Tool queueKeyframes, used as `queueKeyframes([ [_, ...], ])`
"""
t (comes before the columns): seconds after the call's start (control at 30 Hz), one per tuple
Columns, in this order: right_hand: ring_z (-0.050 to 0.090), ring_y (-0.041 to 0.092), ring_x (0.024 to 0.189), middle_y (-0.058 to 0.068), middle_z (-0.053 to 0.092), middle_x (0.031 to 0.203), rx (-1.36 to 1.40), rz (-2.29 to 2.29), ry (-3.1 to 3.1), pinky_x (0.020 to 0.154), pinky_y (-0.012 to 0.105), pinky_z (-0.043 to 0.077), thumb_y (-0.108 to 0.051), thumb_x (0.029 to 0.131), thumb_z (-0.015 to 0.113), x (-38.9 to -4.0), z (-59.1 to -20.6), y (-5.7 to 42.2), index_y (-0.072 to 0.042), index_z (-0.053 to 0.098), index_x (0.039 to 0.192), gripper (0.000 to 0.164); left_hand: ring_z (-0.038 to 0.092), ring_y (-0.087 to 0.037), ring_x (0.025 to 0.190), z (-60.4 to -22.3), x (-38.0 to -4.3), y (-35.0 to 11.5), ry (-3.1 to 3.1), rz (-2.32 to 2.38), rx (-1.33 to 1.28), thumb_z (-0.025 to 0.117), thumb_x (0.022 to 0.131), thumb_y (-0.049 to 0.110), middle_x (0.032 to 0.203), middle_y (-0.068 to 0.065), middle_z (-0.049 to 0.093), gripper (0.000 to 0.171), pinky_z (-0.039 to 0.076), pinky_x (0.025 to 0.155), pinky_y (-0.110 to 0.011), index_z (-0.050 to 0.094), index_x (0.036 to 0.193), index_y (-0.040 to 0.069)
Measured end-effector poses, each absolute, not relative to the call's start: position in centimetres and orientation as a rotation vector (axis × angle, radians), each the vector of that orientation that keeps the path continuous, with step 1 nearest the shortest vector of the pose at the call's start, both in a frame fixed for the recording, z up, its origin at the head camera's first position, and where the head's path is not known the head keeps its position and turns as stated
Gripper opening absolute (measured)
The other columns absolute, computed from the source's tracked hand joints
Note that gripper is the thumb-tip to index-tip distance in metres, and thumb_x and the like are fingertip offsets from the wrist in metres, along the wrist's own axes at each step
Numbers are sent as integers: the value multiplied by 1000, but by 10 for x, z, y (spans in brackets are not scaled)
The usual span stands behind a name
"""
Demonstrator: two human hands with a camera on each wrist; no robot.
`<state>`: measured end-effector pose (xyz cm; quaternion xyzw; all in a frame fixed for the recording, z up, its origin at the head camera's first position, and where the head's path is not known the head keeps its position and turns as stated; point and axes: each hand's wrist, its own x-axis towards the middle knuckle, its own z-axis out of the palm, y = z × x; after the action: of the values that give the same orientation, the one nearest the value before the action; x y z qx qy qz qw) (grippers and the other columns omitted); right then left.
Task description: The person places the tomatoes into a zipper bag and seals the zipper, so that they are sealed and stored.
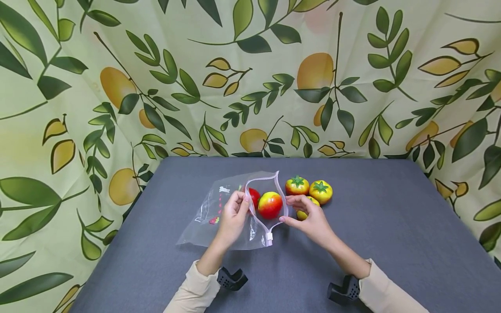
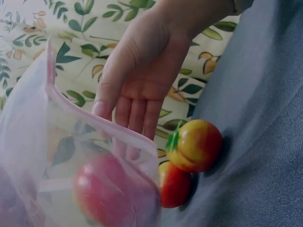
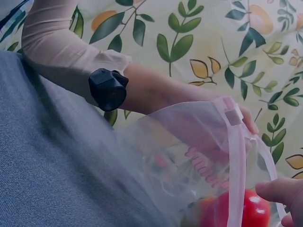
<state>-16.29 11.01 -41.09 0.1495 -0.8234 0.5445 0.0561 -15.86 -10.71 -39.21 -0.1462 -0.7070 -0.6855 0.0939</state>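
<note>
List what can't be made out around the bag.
Head: yellow fruit, partly hidden behind the right hand.
Head: bagged red fruit, partly hidden behind the left hand.
Right wrist: pink print, too blurred to read.
Right wrist: right hand, mostly cut off by the right edge.

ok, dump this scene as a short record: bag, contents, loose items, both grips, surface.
bag: clear, zip-top, mouth open
slider: on the rim, at the near corner of the mouth
contents: red-yellow fruit, red fruit partly hidden
loose: three fruits right of the bag, one partly behind the right grip
left grip: pinches the rim
right grip: at the rim's opposite side; pinch unclear
surface: grey table
</note>
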Motion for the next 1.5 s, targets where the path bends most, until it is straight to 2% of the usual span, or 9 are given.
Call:
queueKeyframes([
  [0.07, 63, 33, 113, 17, 64, 124, 435, 1651, -2519, 98, 51, 51, -14, 79, 78, -163, -412, 110, -1, 58, 116, 44, 52, -1, 64, -392, -159, -107, -2087, -2041, -429, 46, 97, 1, 76, -12, 51, 14, 47, 66, -14, 45, 93, -12],
  [0.13, 63, 34, 111, 18, 64, 122, 407, 1652, -2537, 98, 52, 51, -14, 82, 75, -163, -412, 110, -1, 58, 116, 40, 51, -1, 64, -392, -159, -108, -2076, -2054, -422, 46, 97, 1, 77, -6, 50, 14, 47, 66, -13, 45, 94, -13],
  [0.23, 66, 31, 104, 18, 66, 115, 369, 1654, -2551, 94, 45, 55, -13, 84, 73, -163, -414, 111, -1, 60, 113, 34, 51, 0, 66, -391, -160, -109, -2065, -2065, -408, 46, 97, 0, 78, 0, 49, 15, 47, 67, -13, 44, 95, -14],
  [0.43, 66, 12, 82, 20, 67, 103, 288, 1701, -2582, 74, 17, 57, -10, 86, 70, -163, -414, 110, 3, 61, 110, 29, 48, -1, 65, -389, -159, -111, -2010, -2108, -392, 45, 97, 0, 77, 4, 48, 16, 45, 63, -12, 41, 96, -16],
  [0.6, 69, 16, 70, 25, 67, 94, 251, 1844, -2597, 66, 20, 58, -7, 89, 65, -166, -415, 107, 9, 56, 118, 34, 39, 0, 57, -387, -158, -112, -1961, -2151, -396, 44, 97, 0, 72, 6, 44, 15, 34, 53, -11, 40, 96, -14],
  [0.83, 69, 16, 67, 31, 66, 94, 307, 1953, -2538, 67, 28, 60, 0, 88, 63, -168, -416, 103, 14, 52, 121, 37, 41, 0, 58, -386, -156, -111, -2031, -2104, -455, 44, 97, 1, 73, 4, 46, 15, 36, 53, -13, 42, 94, -13],
  [1.03, 70, 16, 67, 34, 66, 94, 347, 1967, -2483, 66, 25, 60, 1, 89, 60, -169, -417, 105, 14, 53, 118, 32, 37, 0, 55, -388, -157, -112, -2059, -2046, -456, 43, 97, 0, 71, -3, 42, 14, 32, 50, -13, 42, 92, -13],
  [1.23, 70, 9, 70, 34, 66, 95, 363, 1937, -2453, 68, 24, 60, -1, 90, 61, -167, -419, 112, 12, 55, 117, 30, 38, -2, 51, -392, -161, -112, -2014, -2051, -485, 42, 98, 0, 67, -8, 48, 16, 32, 46, -15, 40, 91, -14],
  [1.5, 67, -2, 72, 33, 65, 95, 358, 1892, -2376, 68, 16, 57, 1, 87, 65, -163, -418, 123, 15, 56, 111, 29, 39, -5, 52, -393, -162, -111, -2022, -2059, -486, 42, 99, 3, 68, 1, 50, 18, 33, 45, -16, 40, 92, -14],
])
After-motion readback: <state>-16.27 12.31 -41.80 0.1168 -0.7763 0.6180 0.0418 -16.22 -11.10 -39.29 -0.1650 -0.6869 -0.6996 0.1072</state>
